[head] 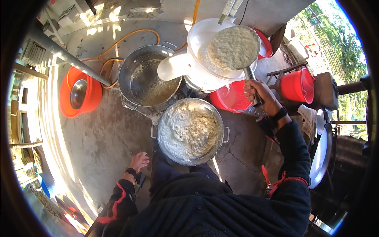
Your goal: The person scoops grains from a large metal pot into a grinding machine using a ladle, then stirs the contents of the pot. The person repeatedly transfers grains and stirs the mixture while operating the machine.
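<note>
My right hand [260,94] grips the metal handle of a large ladle [248,74]. A heaped, wet, pale grainy mass [234,47] fills the ladle, raised over a white plastic hopper [194,41]. The hopper has some whitish residue inside, and a rounded white spout [173,66] juts from its left side over a big metal pot [125,74] with a coated inner wall. Nearer my body, a two-handled metal pot [220,130] holds a whitish mixture [192,127], foamy at the left and lumpy at the right. My left hand [139,162] hangs at the lower left, empty, with slightly parted fingers.
Behind the hopper's base stands a red basin [228,97]; a red bucket [296,86] is farther right. An orange tub [96,103] holds a metal bowl [78,94]. A yellow-orange hose [127,35] loops over the concrete floor [97,142]. A metal pole [68,56] slants at the left.
</note>
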Tool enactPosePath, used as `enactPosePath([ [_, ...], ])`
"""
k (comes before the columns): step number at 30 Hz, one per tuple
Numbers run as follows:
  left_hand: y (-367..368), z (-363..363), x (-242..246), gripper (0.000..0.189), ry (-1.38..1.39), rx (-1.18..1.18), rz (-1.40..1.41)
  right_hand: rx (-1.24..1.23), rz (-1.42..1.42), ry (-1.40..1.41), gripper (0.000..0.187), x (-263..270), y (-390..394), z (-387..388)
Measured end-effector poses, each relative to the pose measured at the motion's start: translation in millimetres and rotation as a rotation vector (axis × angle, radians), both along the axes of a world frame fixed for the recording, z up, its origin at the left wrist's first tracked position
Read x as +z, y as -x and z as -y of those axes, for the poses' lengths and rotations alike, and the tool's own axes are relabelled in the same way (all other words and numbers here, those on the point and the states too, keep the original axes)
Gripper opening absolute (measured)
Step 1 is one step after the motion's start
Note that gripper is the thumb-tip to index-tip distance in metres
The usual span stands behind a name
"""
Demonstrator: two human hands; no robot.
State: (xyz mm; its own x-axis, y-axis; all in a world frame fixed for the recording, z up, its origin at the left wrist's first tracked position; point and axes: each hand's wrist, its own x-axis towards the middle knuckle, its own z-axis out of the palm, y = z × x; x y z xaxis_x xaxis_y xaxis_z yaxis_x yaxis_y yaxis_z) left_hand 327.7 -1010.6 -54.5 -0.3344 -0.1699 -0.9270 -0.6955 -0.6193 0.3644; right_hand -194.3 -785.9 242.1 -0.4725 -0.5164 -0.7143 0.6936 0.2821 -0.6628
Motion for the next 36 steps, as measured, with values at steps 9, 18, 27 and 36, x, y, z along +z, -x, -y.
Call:
enactPosePath([
  [9, 59.3, 31.4, -5.7, 0.041, 0.130, -0.072, -0.036, 0.168, -0.952, -0.305, 0.023, -23.1, 13.6, -17.2],
  [18, 94.2, 61.7, -79.9, 0.033, 0.496, -0.368, -0.211, -0.264, -0.128, 0.204, 0.023, -34.0, -15.6, -7.2],
  [27, 134.4, 81.8, -148.8, 0.024, 0.514, -0.674, -0.264, -0.396, -0.048, -0.031, 0.019, -51.4, -262.4, -12.7],
  [36, 141.4, 67.9, -149.8, 0.024, 0.152, -0.412, -0.129, 0.059, 0.101, -0.463, 0.020, -355.2, -351.6, 60.0],
])
